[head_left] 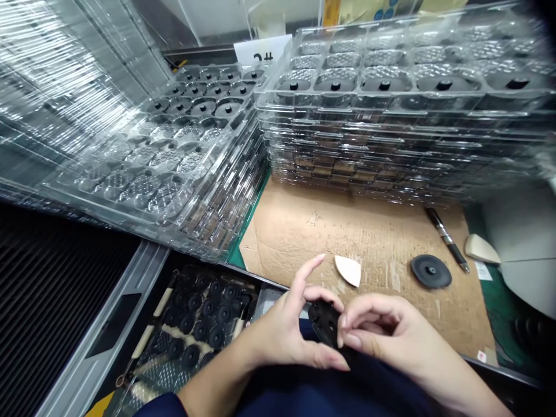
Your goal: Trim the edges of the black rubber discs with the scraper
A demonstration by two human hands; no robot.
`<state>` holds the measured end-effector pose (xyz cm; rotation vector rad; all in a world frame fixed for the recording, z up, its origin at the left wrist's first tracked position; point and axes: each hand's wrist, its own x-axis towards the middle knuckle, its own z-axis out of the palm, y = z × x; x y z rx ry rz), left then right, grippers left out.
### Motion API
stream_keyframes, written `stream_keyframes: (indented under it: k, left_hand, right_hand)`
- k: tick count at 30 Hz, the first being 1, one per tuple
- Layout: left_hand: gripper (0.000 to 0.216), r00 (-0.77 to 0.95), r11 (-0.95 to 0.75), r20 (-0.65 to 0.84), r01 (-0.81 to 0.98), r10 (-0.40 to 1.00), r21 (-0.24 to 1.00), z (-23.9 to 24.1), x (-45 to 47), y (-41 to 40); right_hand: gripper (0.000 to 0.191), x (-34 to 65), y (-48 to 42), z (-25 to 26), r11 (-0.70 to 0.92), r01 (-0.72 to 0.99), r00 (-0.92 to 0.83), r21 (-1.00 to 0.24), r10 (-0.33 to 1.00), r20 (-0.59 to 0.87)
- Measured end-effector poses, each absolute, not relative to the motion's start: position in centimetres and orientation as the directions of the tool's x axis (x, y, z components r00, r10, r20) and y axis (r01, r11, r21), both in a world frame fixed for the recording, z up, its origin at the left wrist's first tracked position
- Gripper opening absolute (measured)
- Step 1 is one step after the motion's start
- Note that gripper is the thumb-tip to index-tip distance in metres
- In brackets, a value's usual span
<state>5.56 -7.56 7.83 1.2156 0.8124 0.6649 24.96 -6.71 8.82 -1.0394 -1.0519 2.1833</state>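
My left hand (297, 327) holds a black round plastic disc (320, 319) tilted between its curved fingers and thumb, with the index finger raised. Holes or studs show on the disc's face. At the disc's right edge, the thumb and fingertips of my right hand (377, 324) are pinched together; what they grip there is hidden. Beyond my hands, a white wedge-shaped piece (348, 271) lies on the cardboard sheet (295, 226). Another black disc (431, 271), with a small hub in its middle, rests on the cardboard to the right.
A black pen (447, 240) and a cream-coloured block (482, 249) lie at the right. Stacked clear trays (391, 139) stand behind the cardboard. More stacked trays (208, 197), partly filled with black discs, stand at left. A lower tray (163, 370) of discs sits beside my left forearm.
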Motion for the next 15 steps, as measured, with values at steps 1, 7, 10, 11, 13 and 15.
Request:
stream_keyframes:
  k: [1, 7, 10, 11, 13, 15]
  left_hand:
    - [0.107, 0.543, 0.200, -0.156, -0.022, 0.825, 0.980, 7.9, 5.5, -7.5]
    - [0.085, 0.582, 0.176, -0.132, -0.018, 0.803, 0.984, 7.5, 5.4, -6.4]
    - [0.036, 0.654, 0.200, -0.219, 0.105, 0.724, 0.974, 6.2, 5.6, -6.4]
    - [0.036, 0.645, 0.217, -0.256, 0.141, 0.720, 0.966, 5.8, 5.6, -6.5]
    - [0.045, 0.604, 0.259, -0.315, 0.181, 0.732, 0.949, 5.1, 5.3, -6.5]
    - [0.049, 0.544, 0.312, -0.385, 0.225, 0.746, 0.923, 5.4, 4.3, -6.3]
  right_hand:
    - [0.014, 24.9, -6.8, 8.8, -0.583, -0.101, -0.562, -0.806, 0.702, -0.437]
    - [0.018, 24.6, -7.0, 8.9, -0.592, -0.082, -0.397, -0.802, 0.757, -0.518]
    - [0.025, 25.9, -6.6, 7.0, -0.522, 0.023, -0.326, -0.853, 0.803, -0.500]
    - [0.029, 26.6, -6.3, 6.0, -0.473, 0.097, -0.308, -0.876, 0.822, -0.479]
    - [0.035, 28.0, -5.4, 3.3, -0.289, 0.266, -0.305, -0.920, 0.880, -0.364]
    - [0.034, 29.0, -4.0, 0.3, -0.077, 0.392, -0.228, -0.917, 0.957, -0.177]
